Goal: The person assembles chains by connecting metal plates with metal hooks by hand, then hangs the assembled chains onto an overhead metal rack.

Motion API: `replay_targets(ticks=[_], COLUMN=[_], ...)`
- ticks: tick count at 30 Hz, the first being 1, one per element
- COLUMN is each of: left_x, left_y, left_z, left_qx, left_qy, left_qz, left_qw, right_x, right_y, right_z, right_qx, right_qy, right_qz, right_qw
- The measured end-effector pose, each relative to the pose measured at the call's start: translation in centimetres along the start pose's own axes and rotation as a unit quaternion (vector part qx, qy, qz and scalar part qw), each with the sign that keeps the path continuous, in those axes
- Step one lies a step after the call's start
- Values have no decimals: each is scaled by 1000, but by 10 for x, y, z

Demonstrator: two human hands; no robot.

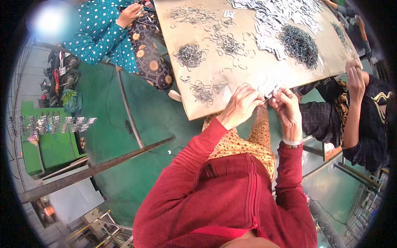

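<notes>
My left hand (243, 106) and my right hand (287, 106) meet at the near edge of the cardboard-covered table (244, 73). Between the right thumb and fingers is a small white flat piece (273, 91). The left fingers are pinched close beside it, and what they hold is too small to make out. Just left of my hands lies a loose cluster of small curved metal hooks (202, 93). A dense pile of dark hooks (298, 46) sits farther back, next to a heap of white flat pieces (285, 17).
A person in a dotted teal top (97, 35) sits at the table's left side. Another in dark clothes (366, 124) is at the right, one hand (355, 80) near the table corner. More hook piles (190, 55) lie on the table. A metal bar (120, 162) crosses the green floor.
</notes>
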State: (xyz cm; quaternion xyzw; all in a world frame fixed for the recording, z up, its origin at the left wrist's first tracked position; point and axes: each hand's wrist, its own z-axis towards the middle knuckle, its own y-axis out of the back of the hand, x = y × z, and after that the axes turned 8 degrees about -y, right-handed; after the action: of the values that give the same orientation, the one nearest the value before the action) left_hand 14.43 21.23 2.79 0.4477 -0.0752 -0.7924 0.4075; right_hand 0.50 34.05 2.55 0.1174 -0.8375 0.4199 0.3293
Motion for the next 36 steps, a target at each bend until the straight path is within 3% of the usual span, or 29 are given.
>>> replay_targets(ticks=[5,8,10,14,20,21,24,26,27,29,32,36], left_x=[5,25,68,172,187,190,132,95,78,29,-24,-24], left_y=[4,27,54,66,50,50,59,52,49,42,31,22], left_z=[-4,16,36,41,40,42,63,64,61,57,50,42], left_qx=[-4,-110,-133,-50,22,-33,-70,-116,-118,-42,-3,28], left_qy=[19,118,249,154,129,57,216,272,278,258,291,269], left_qz=[-93,-58,61,250,384,385,114,-173,-316,-422,-481,-468], left_qw=[995,985,957,955,914,921,967,940,899,868,827,842], right_x=[-5,0,1,6,7,5,-1,-7,-10,-14,-20,-27], right_y=[-35,-41,-38,-34,-32,-29,-23,-19,-17,-17,-10,-8], right_z=[-23,-29,-29,-30,-42,-42,-45,-44,-44,-46,-47,-52], right_qx=[-93,-92,-87,-94,-125,-108,-103,-108,-111,-104,-101,-115], right_qy=[137,199,207,205,206,211,210,213,213,215,219,219], right_qz=[-67,-90,-79,-82,-76,-71,-69,-83,-90,-70,-83,-101], right_qw=[984,972,971,971,967,969,970,968,967,968,967,964])
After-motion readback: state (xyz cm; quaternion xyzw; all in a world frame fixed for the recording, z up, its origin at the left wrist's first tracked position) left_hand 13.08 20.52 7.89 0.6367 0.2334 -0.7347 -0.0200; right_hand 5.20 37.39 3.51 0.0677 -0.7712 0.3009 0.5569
